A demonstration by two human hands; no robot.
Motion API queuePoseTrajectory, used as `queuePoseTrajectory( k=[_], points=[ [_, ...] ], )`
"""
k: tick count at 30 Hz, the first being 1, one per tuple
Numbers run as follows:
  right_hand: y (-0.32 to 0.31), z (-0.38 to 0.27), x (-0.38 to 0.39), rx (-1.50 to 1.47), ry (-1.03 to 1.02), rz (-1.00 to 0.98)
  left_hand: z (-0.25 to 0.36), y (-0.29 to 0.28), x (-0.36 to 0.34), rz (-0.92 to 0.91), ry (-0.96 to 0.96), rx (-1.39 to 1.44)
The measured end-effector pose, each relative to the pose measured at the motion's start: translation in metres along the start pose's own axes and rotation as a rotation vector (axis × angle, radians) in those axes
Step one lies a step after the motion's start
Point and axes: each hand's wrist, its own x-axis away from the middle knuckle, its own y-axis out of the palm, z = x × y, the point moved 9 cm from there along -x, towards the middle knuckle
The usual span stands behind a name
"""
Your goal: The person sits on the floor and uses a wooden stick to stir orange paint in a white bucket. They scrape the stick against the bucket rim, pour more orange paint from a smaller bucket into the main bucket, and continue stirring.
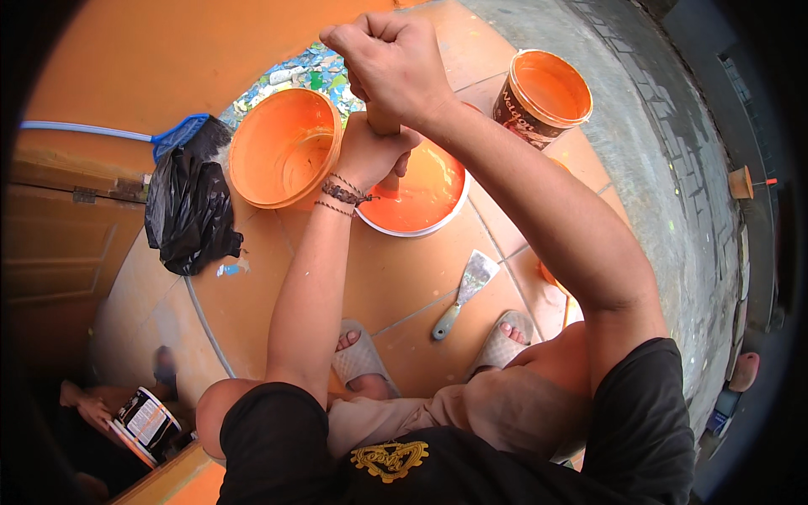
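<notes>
Both my hands are closed around an upright wooden stick, one above the other. My left hand, with braided bracelets at its wrist, holds it lower down. Above, my right hand is clenched round the upper part. The stick's lower end stands in bright orange paint inside a round white-rimmed bucket; my hands and forearm cover part of it. Just left of the paint bucket, a wide orange-coated bucket tilts with its mouth towards me.
A paint-smeared scraper lies on the tiles between my sandalled feet. Back right stands a dark-labelled pail with orange inside. A black plastic bag and blue broom are left. At lower left, another person's hand touches a labelled tub.
</notes>
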Motion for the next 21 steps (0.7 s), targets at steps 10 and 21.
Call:
queuePoseTrajectory(
  k=[10, 21],
  points=[
    [0.022, -0.024, -0.01, 0.186, -0.153, -0.068, 0.025, -0.023, -0.026, 0.249, 0.406, -0.268],
    [0.002, -0.017, -0.015, 0.327, 0.008, -0.124, 0.026, 0.024, -0.032, 0.114, 0.418, 0.237]
  ],
)
